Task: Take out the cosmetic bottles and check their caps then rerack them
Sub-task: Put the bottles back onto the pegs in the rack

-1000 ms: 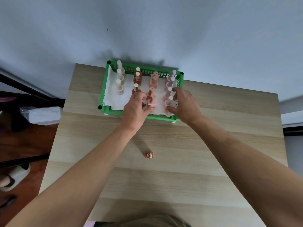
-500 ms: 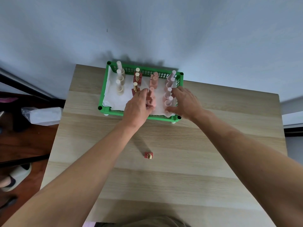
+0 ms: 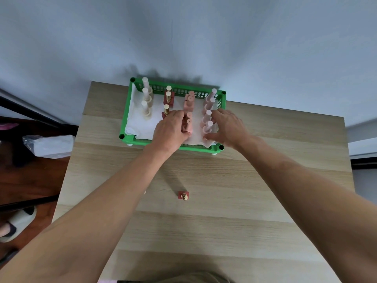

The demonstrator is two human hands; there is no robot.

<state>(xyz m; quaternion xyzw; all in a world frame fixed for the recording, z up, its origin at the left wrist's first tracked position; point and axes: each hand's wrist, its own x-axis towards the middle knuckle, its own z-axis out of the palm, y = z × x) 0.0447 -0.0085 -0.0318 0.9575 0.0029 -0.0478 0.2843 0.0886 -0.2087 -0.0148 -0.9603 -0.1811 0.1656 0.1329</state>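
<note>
A green basket (image 3: 126,111) lined with white paper stands at the table's far edge. It holds rows of upright bottles: cream ones (image 3: 146,108) at the left, dark red ones with gold caps (image 3: 168,98), salmon pink ones (image 3: 189,103) and pale pink ones (image 3: 208,117) at the right. My left hand (image 3: 170,131) reaches into the basket with its fingers closed around the nearest salmon bottle (image 3: 189,124). My right hand (image 3: 228,127) rests at the basket's right front, fingers spread beside the nearest pale pink bottle (image 3: 207,127). One dark red bottle (image 3: 183,196) stands alone on the table.
The light wooden table (image 3: 204,231) stands against a pale wall. Left of the table, lower down, lies a white wrapped package (image 3: 49,146) over a dark wooden floor. A slipper (image 3: 18,225) shows at the far left.
My left hand has shifted right within the basket and closed on the front salmon bottle. My right hand stayed at the basket's right side, sliding slightly toward me.
</note>
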